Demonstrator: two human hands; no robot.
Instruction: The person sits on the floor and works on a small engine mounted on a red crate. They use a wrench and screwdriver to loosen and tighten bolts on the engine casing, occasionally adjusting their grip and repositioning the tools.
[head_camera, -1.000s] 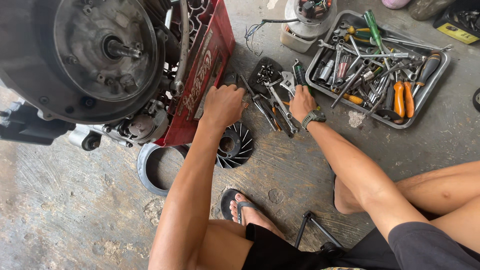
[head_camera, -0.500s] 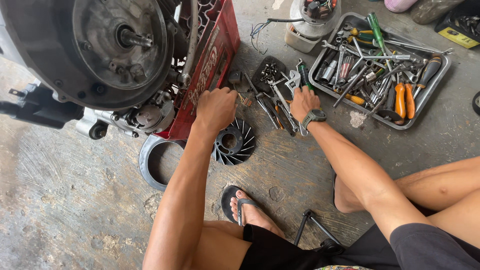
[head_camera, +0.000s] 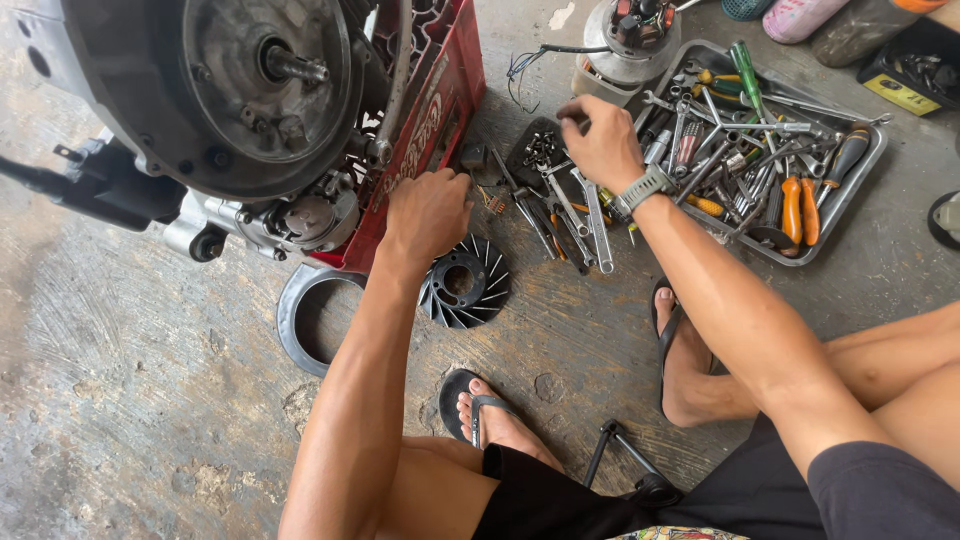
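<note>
Engine case (head_camera: 200, 100) propped on a red plastic crate (head_camera: 440, 110), with a metal tool tray (head_camera: 860, 180) at far right and loose wrenches (head_camera: 575, 215) on the concrete between. The right hand (head_camera: 605, 140), fingers pinched narrow, hovers over a small dark dish of bolts (head_camera: 540, 150) just to its left; whether it grips one cannot be told. The left hand (head_camera: 425, 215), fingers curled downward and holding nothing visible, rests against the crate's edge, farther from the dish, with a black finned fan (head_camera: 462, 285) just below it.

Small black tray (head_camera: 535, 155) of bolts on concrete, loose wrenches (head_camera: 590, 215) beside (overlapping, angled)
</note>
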